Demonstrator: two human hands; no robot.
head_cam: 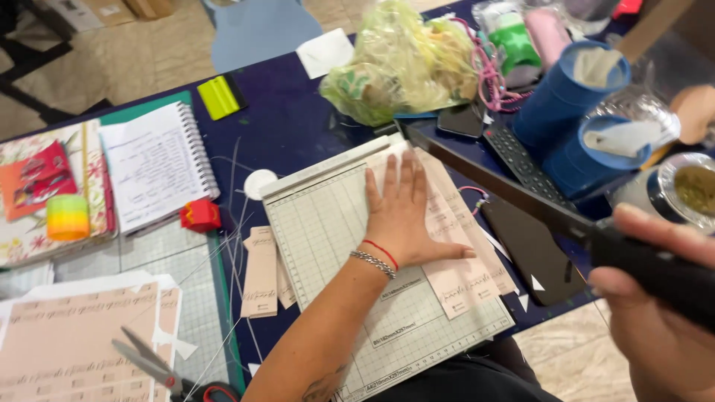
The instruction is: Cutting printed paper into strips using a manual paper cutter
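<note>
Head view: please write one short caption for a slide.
Left hand presses pink paper flat on a paper cutter; right hand grips its raised black blade handle.

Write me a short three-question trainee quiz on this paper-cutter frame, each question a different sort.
1. True or false: the left hand lies flat on the pink printed sheet on the paper trimmer.
2. What does the right hand hold? A) scissors B) the trimmer's black blade handle C) a pen
3. Fill in: the scissors lie at the lower ____ of the view.

Key: 1 true. 2 B; its grip is closed round the handle, blade arm raised. 3 left.
</note>
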